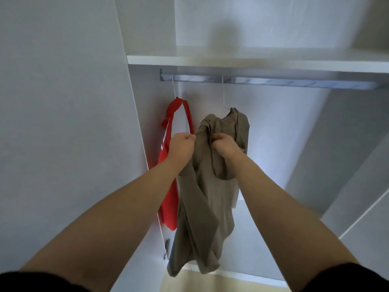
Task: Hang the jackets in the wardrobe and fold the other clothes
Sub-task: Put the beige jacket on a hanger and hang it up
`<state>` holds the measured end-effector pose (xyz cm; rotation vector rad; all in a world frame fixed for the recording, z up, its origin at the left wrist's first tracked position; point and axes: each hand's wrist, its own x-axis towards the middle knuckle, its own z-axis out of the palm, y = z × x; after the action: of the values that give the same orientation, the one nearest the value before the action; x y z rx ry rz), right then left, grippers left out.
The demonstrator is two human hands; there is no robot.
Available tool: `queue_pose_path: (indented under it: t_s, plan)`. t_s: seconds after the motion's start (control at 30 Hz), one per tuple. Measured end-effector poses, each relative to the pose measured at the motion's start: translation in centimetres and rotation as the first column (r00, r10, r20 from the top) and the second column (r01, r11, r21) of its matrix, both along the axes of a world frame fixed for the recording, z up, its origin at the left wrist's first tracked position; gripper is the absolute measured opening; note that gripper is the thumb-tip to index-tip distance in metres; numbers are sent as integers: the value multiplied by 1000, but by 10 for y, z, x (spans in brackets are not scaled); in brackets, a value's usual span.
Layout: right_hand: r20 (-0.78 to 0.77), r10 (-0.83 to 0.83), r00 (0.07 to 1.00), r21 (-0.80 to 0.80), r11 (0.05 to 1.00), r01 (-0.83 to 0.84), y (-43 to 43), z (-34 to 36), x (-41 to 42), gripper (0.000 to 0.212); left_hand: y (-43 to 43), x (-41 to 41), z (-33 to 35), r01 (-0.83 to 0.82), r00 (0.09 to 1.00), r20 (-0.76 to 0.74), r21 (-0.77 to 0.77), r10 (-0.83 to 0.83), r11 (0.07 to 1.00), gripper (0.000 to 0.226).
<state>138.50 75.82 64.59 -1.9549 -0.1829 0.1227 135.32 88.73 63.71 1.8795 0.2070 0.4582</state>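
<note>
Both bare arms reach up into the white wardrobe point(273, 144), black sleeves just showing at the bottom corners of the view. The left hand point(182, 146) is curled into a fist, its fingers bunching the edge of the olive jacket point(207, 197) near the shoulder; the right hand point(224, 146) is curled too, gripping a fold of the same cloth just beside it, the two fists close together but not touching. The olive jacket hangs from a thin white hanger point(223, 95) whose hook goes up to the metal rail point(273, 82) under the shelf point(231, 61); I cannot tell how well the hook sits on the rail, since the picture is blurred there. The collar is up at the hanger's neck, the cloth rumpled around the hands, and the rest drops in loose folds down toward the bottom edge of the wardrobe. To its left, close to the left side wall of the wardrobe, a red jacket point(168, 186) hangs on a second white hanger point(174, 87) near the left end of the rail, partly hidden behind the left forearm. The red jacket and the olive one hang just beside each other. Low on the left wall, a small metal hinge point(167, 247) shows beside the olive hem.
</note>
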Motion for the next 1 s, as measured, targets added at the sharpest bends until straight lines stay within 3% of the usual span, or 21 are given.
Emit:
queue_pose_path:
  t_s: [0.13,0.3,0.5,0.63,0.87,1.0]
  plan:
    - [20,-7,1000,-28,1000,7,15,-5,31,41,16,33,1,10,1000,12,-13,-10,1000,48]
    - [17,-45,999,-38,998,45,27,-9,65,42,31,74,5,-19,1000,11,-41,20,999,49]
    - [-57,-141,988,27,989,143,49,-19,100,19,44,122,5,-90,995,-50,-133,84,987,45]
    - [-111,-145,983,6,989,146,61,-24,121,25,54,146,0,-99,995,-40,-94,96,991,46]
    - [-343,-155,927,267,929,255,72,-47,142,34,62,162,-38,-98,992,-93,-86,90,991,46]
    - [-445,-163,881,391,849,354,69,-65,134,28,58,166,-55,-93,989,-129,-151,73,984,44]
